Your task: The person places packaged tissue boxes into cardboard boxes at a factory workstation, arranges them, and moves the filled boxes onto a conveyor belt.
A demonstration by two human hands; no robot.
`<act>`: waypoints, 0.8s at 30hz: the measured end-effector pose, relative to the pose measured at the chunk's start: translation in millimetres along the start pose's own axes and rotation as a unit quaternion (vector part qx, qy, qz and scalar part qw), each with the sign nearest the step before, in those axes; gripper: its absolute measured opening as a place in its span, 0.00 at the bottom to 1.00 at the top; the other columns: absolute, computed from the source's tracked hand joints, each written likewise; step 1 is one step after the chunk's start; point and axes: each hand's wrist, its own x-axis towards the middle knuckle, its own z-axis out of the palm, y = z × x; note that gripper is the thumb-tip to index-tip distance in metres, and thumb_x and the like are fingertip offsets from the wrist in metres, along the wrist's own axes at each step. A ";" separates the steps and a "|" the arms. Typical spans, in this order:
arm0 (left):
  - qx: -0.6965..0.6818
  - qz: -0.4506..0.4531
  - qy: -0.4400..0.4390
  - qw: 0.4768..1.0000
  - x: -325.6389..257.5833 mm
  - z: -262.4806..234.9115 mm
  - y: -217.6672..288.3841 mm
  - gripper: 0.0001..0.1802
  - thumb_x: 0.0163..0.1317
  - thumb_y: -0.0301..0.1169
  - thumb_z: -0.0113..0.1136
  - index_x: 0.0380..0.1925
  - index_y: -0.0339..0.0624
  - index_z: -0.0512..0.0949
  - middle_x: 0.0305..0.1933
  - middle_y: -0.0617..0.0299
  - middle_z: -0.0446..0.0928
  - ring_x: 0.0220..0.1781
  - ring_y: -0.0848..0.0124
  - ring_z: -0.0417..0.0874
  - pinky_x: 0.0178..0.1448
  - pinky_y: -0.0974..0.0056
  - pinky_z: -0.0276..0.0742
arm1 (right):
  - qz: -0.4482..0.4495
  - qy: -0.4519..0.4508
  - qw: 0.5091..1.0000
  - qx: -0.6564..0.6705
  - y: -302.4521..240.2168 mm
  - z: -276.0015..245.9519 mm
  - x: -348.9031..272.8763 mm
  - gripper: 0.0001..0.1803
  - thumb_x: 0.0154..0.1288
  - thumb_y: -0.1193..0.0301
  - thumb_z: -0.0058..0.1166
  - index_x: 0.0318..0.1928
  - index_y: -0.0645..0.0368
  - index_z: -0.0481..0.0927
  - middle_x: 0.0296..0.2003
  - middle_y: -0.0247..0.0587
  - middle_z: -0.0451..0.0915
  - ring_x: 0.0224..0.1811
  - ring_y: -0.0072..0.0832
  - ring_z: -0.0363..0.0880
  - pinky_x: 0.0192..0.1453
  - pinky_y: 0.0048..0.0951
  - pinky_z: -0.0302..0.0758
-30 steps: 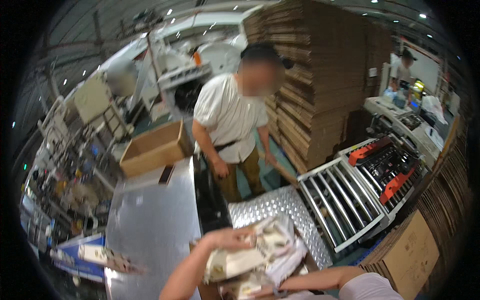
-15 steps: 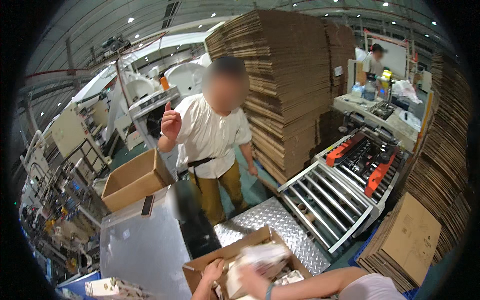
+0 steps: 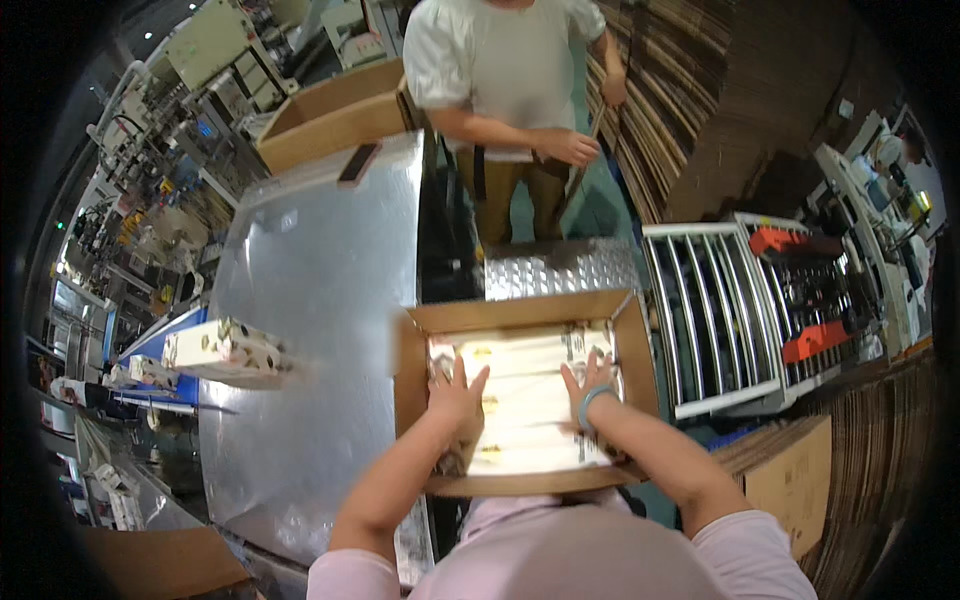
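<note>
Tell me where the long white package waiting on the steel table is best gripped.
The white package lies flat and alone on the steel table, its long axis running left to right. Probably best a grip from above across its short width near the middle, since both long sides look clear.

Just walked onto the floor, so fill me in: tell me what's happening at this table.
A person is pressing both hands flat on pale packages packed inside an open cardboard box; left hand, right hand. The box sits at the edge of a shiny metal table, beside a roller conveyor. More packages lie on the table to the left. A co-worker stands across it.
</note>
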 end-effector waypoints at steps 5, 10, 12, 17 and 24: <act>-0.123 0.109 0.095 0.982 -27.7 -73.9 -44.4 0.45 0.57 0.55 0.53 0.69 0.57 0.45 0.70 0.34 0.41 0.70 0.43 0.53 0.70 0.51 0.55 | -0.090 -0.050 0.990 0.101 6.7 -22.4 12.9 0.55 0.51 0.38 0.51 0.71 0.47 0.40 0.70 0.56 0.34 0.70 0.63 0.34 0.69 0.61 0.41; -0.053 0.255 0.668 0.697 -138.4 -238.1 22.6 0.37 0.47 0.46 0.65 0.61 0.58 0.66 0.67 0.48 0.56 0.68 0.50 0.58 0.64 0.37 0.52 | -0.229 0.549 0.791 0.144 -2.1 -156.4 -54.9 0.42 0.53 0.55 0.57 0.66 0.53 0.57 0.68 0.53 0.48 0.72 0.48 0.42 0.67 0.61 0.47; 0.057 0.362 0.782 0.504 -169.7 -263.9 36.7 0.28 0.53 0.45 0.60 0.56 0.69 0.70 0.65 0.58 0.61 0.68 0.61 0.60 0.66 0.37 0.51 | -0.184 0.692 0.691 0.105 45.8 -197.1 -131.3 0.40 0.53 0.58 0.56 0.65 0.54 0.59 0.68 0.49 0.51 0.71 0.46 0.47 0.66 0.63 0.47; 0.115 0.021 0.916 0.384 -240.0 -219.0 -123.0 0.38 0.61 0.53 0.51 0.61 0.37 0.58 0.65 0.47 0.58 0.67 0.53 0.60 0.69 0.50 0.53 | 0.044 0.873 0.438 0.212 209.0 -172.0 -204.6 0.30 0.57 0.72 0.53 0.61 0.63 0.63 0.63 0.50 0.60 0.68 0.42 0.55 0.71 0.40 0.49; -0.037 -0.644 0.669 0.369 -261.3 115.6 -331.2 0.29 0.64 0.40 0.53 0.57 0.30 0.63 0.59 0.42 0.65 0.61 0.49 0.65 0.65 0.55 0.59 | 0.017 0.630 0.161 0.760 510.8 400.1 -245.3 0.33 0.63 0.54 0.48 0.60 0.65 0.66 0.58 0.51 0.69 0.60 0.44 0.67 0.64 0.35 0.61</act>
